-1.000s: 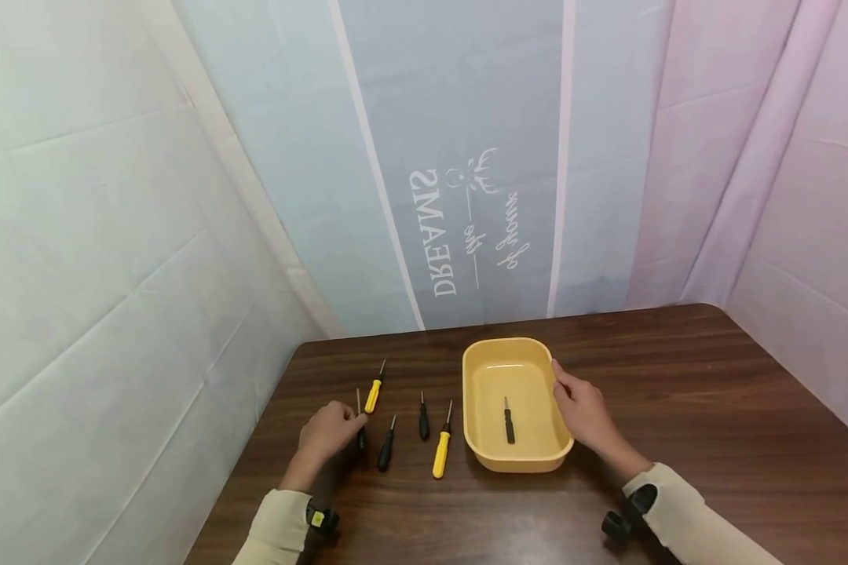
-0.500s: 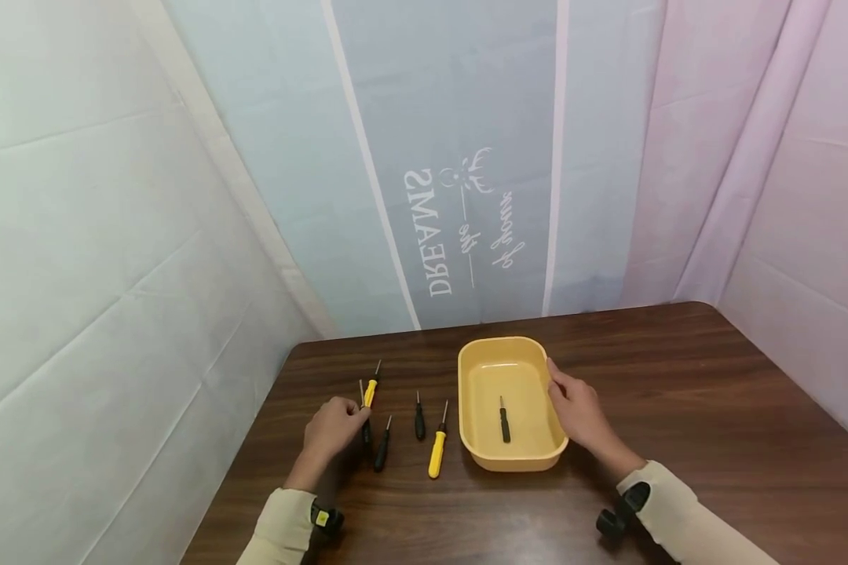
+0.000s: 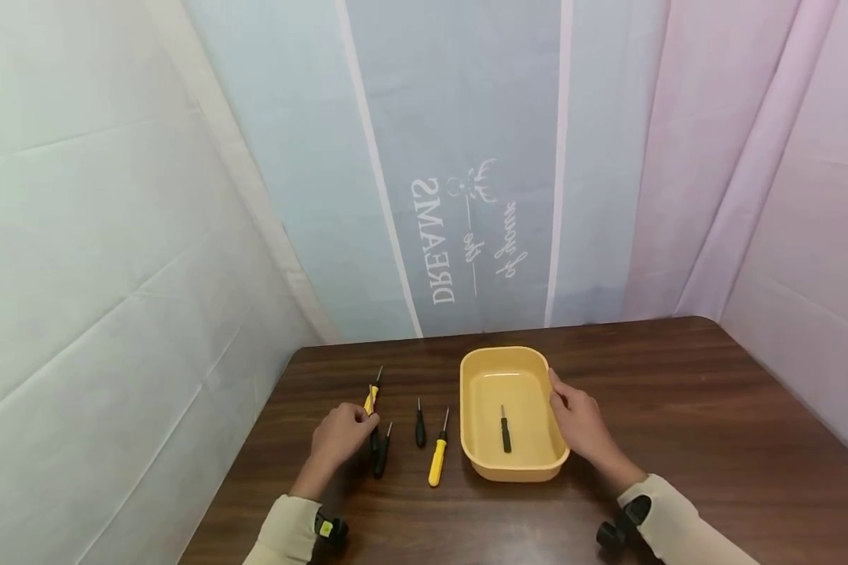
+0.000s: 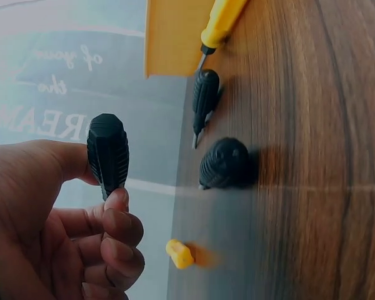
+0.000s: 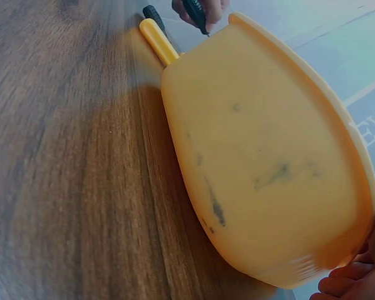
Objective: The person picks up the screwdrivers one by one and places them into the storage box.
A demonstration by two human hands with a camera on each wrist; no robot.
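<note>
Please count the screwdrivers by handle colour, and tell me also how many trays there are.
Black-handled screwdrivers: 4 – one pinched in the left hand, two on the table, one in the tray.
Yellow-handled screwdrivers: 2.
Yellow trays: 1, touched by the right hand.
Total: 7 things.

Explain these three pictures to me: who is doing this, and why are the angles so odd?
A person works with bare hands and wears three cameras. The head view looks down on a wooden table. The left hand pinches a black screwdriver, seen close up by the left wrist camera. The right hand rests on the rim of a yellow tray, whose outer wall fills the right wrist view. Another black screwdriver lies in the tray; four more screwdrivers, black and yellow, lie on the table beside it.
</note>
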